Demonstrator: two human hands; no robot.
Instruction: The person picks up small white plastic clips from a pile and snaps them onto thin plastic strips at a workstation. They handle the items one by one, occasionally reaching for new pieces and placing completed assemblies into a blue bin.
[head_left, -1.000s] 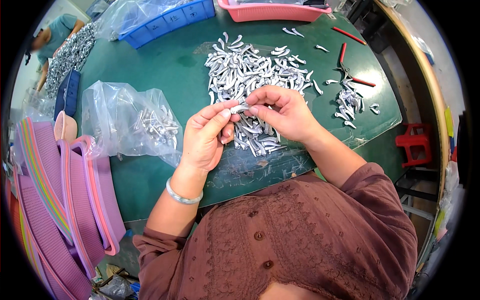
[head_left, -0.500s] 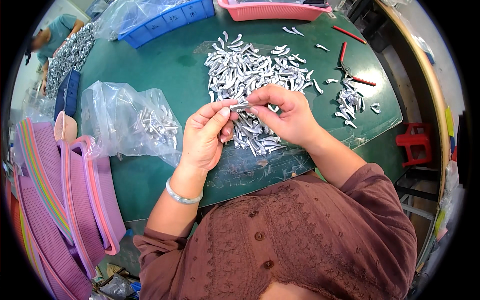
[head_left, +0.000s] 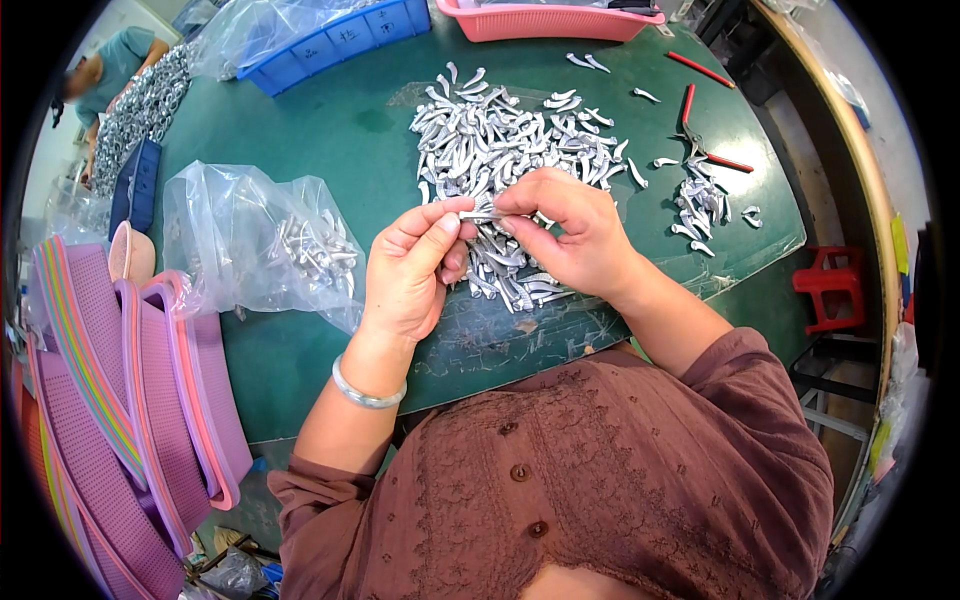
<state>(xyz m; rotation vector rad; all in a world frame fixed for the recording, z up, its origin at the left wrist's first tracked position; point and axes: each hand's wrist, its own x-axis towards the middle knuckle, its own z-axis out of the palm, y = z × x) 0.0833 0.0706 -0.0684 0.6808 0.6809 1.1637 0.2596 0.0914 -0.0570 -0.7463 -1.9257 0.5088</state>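
Note:
Between my two hands is a small curved silver metal piece [head_left: 481,216], held level above the heap. My left hand [head_left: 415,262] pinches one end between thumb and forefinger, its other fingers curled. The thumb and forefinger of my right hand [head_left: 575,230] close on the other end. Beneath and beyond my hands spreads a large heap of similar silver metal pieces [head_left: 500,140] on the green table [head_left: 360,120]; my hands hide part of it. A smaller pile of these pieces [head_left: 700,205] lies to the right, beside red-handled pliers [head_left: 695,145].
At left a clear plastic bag [head_left: 250,235] holds more silver pieces. Purple baskets [head_left: 150,400] crowd the left edge. A blue bin [head_left: 340,45] and pink basket [head_left: 550,22] stand at the back. A red stool [head_left: 829,288] is at right. Another person [head_left: 120,70] sits far left.
The metal piece has turned slightly between my fingers, and my right fingertips have shifted a little on it. My left hand has stayed in place.

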